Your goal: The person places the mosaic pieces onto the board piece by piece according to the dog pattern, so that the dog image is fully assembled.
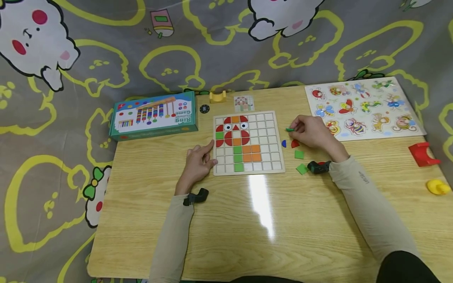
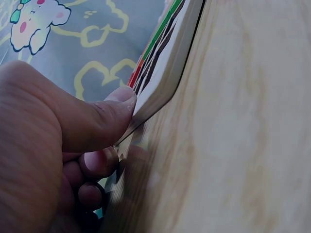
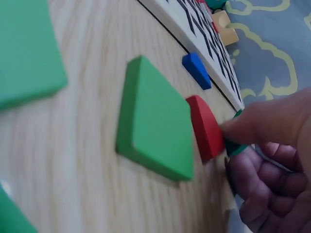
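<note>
In the head view, my left hand touches the left edge of a white gridded pattern board. Its thumb rests against the edge in the left wrist view; the other fingers are partly hidden. Red, orange, green and eye-marked tiles fill some of the cells. Right of the board, my right hand pinches a small green tile between thumb and fingertips, just above the table. Below that hand lie a red curved tile, a blue half-round tile and green square tiles.
A ring game box stands at the back left. Behind the board are a black disc, a yellow block and a pattern card. An insect puzzle board lies back right, with a red block and yellow duck nearer.
</note>
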{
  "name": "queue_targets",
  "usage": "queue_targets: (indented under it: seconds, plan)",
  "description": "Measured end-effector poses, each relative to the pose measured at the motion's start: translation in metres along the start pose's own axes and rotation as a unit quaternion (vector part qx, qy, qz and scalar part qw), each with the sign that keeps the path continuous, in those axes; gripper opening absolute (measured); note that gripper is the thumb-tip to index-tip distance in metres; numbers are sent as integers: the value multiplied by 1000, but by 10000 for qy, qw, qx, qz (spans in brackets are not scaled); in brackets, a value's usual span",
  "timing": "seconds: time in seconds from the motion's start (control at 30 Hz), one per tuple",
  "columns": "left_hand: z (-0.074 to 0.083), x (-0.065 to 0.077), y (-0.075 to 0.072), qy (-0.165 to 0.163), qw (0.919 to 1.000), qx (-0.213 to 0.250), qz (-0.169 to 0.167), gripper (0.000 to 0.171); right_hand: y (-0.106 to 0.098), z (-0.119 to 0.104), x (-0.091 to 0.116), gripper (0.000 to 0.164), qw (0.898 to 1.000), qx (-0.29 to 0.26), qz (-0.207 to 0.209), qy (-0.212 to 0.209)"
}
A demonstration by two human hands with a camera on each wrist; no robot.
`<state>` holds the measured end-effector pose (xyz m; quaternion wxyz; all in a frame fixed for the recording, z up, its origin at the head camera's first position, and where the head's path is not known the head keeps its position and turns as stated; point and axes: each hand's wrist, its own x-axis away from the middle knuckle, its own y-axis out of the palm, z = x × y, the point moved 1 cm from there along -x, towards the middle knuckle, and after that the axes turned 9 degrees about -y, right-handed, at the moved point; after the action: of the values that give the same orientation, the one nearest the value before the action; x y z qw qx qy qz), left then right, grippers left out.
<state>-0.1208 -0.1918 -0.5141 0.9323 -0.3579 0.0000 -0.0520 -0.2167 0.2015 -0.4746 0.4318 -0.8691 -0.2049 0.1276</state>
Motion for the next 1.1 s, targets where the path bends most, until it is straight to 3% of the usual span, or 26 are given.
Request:
queue_targets:
  seconds: [0.4, 0.5, 0.63, 0.77, 1.1]
  plan:
    - [0, -1, 1, -8, 10000, -23, -16, 68, 8, -15, 2, 12, 9924, -673, 968, -347]
    - [0, -1, 0, -20, 10000, -30, -35, 67, 14, -22, 4, 11, 9882, -696, 1174, -700]
    - [0, -1, 0, -30, 10000, -24, -48, 67, 23, -33, 6, 14, 9793, -329, 1334, -1483]
    - [-1, -1, 0, -30, 10000, -23, -46, 67, 31, -45, 9, 15, 9743, -72, 1235, -1880]
    - [-1, -1, -1, -4, 10000, 21, -16, 67, 46, -53, 15, 15, 9893, -536, 456, -1276]
